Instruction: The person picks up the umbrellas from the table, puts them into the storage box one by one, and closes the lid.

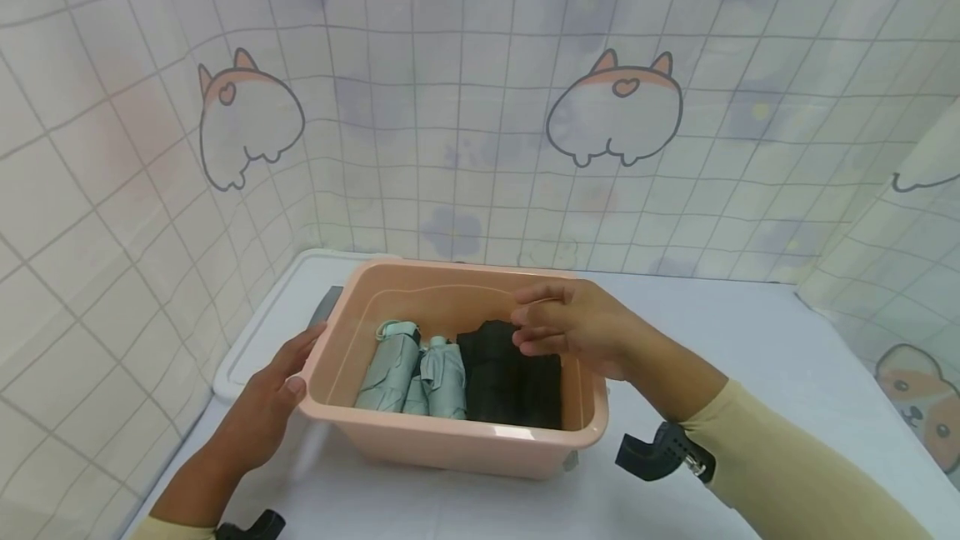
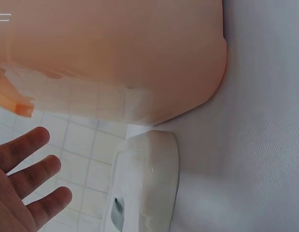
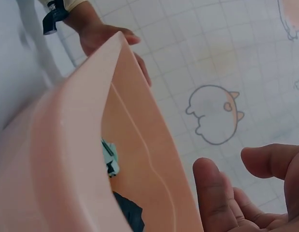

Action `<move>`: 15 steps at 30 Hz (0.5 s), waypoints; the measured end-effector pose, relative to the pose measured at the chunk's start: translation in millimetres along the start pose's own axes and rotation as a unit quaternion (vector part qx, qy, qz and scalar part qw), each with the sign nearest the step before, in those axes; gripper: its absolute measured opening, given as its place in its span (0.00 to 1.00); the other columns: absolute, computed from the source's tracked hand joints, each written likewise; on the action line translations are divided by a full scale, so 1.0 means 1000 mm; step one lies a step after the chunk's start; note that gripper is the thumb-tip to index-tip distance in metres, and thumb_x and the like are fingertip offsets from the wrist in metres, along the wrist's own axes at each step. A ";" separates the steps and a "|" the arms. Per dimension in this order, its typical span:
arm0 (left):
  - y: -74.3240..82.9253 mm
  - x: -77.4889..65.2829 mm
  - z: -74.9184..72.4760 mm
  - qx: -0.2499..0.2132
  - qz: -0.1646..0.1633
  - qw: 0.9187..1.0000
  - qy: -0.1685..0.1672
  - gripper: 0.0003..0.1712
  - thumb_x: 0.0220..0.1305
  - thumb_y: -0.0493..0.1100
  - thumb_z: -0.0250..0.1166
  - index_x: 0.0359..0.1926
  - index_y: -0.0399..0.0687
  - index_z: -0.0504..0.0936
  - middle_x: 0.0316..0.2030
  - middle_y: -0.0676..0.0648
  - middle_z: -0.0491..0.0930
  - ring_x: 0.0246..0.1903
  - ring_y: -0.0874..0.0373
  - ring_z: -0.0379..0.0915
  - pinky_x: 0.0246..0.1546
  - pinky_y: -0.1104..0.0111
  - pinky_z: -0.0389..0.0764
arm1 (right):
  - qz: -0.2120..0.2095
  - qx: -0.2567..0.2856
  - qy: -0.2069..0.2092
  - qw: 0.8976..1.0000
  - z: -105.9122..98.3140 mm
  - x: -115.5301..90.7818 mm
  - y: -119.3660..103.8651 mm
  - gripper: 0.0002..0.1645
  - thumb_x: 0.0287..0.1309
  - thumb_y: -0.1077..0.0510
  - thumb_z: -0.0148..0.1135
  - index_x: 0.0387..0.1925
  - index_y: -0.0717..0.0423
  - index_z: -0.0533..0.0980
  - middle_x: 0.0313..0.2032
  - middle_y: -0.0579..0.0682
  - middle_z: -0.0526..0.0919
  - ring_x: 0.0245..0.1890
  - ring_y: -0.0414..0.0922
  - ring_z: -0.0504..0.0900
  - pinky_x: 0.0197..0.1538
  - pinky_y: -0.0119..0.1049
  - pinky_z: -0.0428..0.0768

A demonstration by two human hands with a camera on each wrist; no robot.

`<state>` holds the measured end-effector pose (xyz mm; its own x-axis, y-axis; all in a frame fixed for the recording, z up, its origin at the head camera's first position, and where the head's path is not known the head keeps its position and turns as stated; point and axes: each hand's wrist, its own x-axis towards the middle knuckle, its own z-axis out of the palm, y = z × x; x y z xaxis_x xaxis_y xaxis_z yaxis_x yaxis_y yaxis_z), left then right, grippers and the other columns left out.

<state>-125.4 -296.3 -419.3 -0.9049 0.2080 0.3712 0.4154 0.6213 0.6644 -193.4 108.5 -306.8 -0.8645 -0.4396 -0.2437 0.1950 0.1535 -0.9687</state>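
Note:
A peach plastic bin [image 1: 465, 450] stands on the white tabletop. Inside it, to the left, lie light green folded umbrellas [image 1: 390, 373], one with a wrist cord; a smaller green bundle is partly hidden between them. Black folded cloth bundles [image 1: 495, 377], which look like umbrellas too, fill the right part. My left hand [image 1: 262, 407] rests at the bin's left rim with its fingers extended along the outside. Over the bin's right side hovers my right hand [image 1: 581, 323], its fingers loosely bent and holding nothing; the right wrist view also shows thumb and fingers apart.
A white lid-like board [image 1: 258, 340] lies behind and left of the bin, with a grey flat piece [image 1: 326, 307] on it. Grid-patterned curtains [image 1: 465, 123] with cartoon animals hang at the back and both sides. White tabletop [image 1: 720, 332] extends to the right.

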 end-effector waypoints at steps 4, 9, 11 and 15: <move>0.001 0.000 -0.001 0.003 -0.002 1.000 0.000 0.32 0.80 0.61 0.37 0.80 0.68 0.57 0.67 0.38 0.73 0.57 0.33 0.75 0.45 0.33 0.76 | -0.007 -0.003 0.005 1.000 -0.009 -0.005 0.003 0.29 0.69 0.61 0.62 0.67 0.65 0.68 0.57 0.65 0.78 0.49 0.57 0.84 0.53 0.45 0.83; 0.002 0.000 -0.001 0.004 -0.003 1.000 0.000 0.31 0.80 0.60 0.37 0.80 0.68 0.57 0.67 0.37 0.73 0.57 0.33 0.75 0.44 0.34 0.77 | -0.015 -0.011 0.018 1.000 -0.020 -0.011 0.009 0.29 0.69 0.61 0.62 0.67 0.64 0.68 0.55 0.64 0.79 0.49 0.57 0.85 0.53 0.46 0.83; 0.002 0.000 -0.001 0.004 -0.004 1.000 0.000 0.31 0.80 0.60 0.37 0.80 0.68 0.57 0.67 0.37 0.72 0.57 0.32 0.75 0.44 0.33 0.77 | -0.018 -0.020 0.024 0.999 -0.024 -0.014 0.011 0.29 0.69 0.60 0.63 0.67 0.63 0.69 0.55 0.63 0.79 0.49 0.58 0.84 0.53 0.47 0.83; 0.003 0.000 -0.001 0.005 -0.004 1.000 -0.002 0.31 0.80 0.60 0.38 0.80 0.68 0.56 0.68 0.37 0.72 0.58 0.31 0.75 0.44 0.33 0.77 | -0.038 -0.065 0.035 0.997 -0.032 -0.024 0.017 0.28 0.69 0.56 0.63 0.66 0.60 0.70 0.55 0.59 0.81 0.49 0.56 0.85 0.54 0.48 0.82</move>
<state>-124.3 -295.5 -416.6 -0.9090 0.2055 0.3627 0.4063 0.6310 0.6609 -183.9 150.2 -315.4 -0.9058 -0.3914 -0.1623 0.0705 0.2384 -0.9686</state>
